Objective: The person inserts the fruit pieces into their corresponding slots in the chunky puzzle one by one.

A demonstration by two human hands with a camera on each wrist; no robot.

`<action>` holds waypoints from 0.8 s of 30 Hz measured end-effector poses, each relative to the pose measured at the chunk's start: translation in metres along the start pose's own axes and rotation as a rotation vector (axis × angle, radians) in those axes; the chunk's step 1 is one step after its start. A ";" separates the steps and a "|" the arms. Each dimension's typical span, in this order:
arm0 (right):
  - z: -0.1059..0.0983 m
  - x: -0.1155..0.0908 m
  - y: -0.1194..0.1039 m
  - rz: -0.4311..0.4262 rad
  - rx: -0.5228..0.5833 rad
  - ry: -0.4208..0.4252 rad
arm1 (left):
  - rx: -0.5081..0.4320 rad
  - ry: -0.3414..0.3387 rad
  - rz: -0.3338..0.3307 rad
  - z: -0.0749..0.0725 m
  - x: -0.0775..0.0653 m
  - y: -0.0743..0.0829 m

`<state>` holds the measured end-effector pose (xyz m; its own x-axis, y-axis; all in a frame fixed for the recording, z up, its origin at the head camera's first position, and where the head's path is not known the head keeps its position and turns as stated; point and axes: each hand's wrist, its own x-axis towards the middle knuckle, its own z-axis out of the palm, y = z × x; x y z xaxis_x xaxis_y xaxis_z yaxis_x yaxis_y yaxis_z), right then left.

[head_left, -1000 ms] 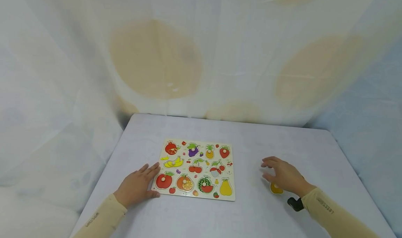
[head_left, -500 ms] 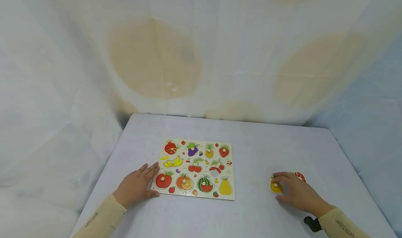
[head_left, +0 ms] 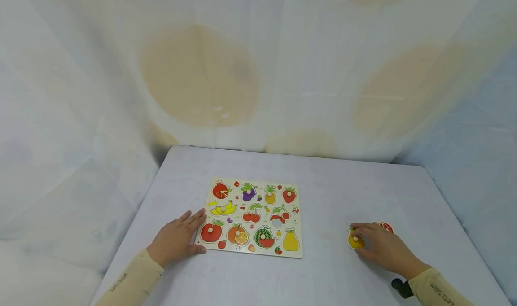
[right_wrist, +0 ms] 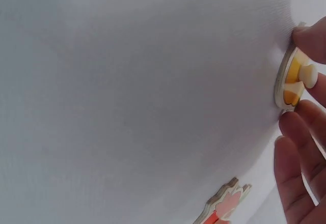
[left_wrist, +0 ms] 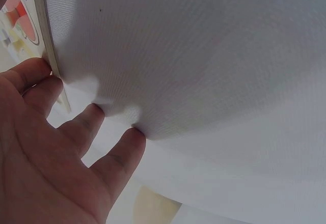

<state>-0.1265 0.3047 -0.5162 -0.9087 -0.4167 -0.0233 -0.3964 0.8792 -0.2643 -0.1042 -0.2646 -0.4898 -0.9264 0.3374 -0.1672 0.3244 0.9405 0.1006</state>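
Observation:
My left hand (head_left: 176, 238) lies with straight fingers against the left edge of a wooden fruit puzzle board (head_left: 254, 249). In the left wrist view two fingertips (left_wrist: 51, 79) touch the board's edge and two others press on the cloth. To the right of the board, my right hand (head_left: 389, 252) has its thumb and fingers at opposite edges of a yellow pear puzzle piece (head_left: 353, 241). This piece lies on the tablecloth; its round knob (right_wrist: 308, 76) shows in the right wrist view. Partly hidden behind my right hand is a red pomegranate puzzle piece (head_left: 385, 226).
Several knobbed fruit pieces, such as the apple (head_left: 211, 232) and the watermelon (head_left: 264, 238), sit in the board. The board's pear spot (head_left: 291, 242) shows no knob. A white cloth covers the table (head_left: 323, 279), with a draped curtain (head_left: 299, 95) behind it.
My right hand came down and to the right from above the pear piece, and its thumb and fingers now meet the piece's edges. The left hand and the board stayed put.

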 end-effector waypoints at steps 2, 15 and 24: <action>0.000 0.000 0.000 -0.010 -0.011 0.003 | 0.003 -0.001 -0.001 0.000 0.000 0.000; 0.001 0.002 -0.001 -0.056 -0.076 0.090 | 0.020 0.001 0.009 -0.001 0.000 0.000; 0.006 0.004 0.000 -0.104 -0.122 0.183 | 0.003 -0.010 -0.002 -0.001 0.000 0.001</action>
<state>-0.1293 0.3019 -0.5225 -0.8663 -0.4674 0.1763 -0.4918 0.8598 -0.1370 -0.1042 -0.2637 -0.4888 -0.9251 0.3355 -0.1777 0.3228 0.9415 0.0971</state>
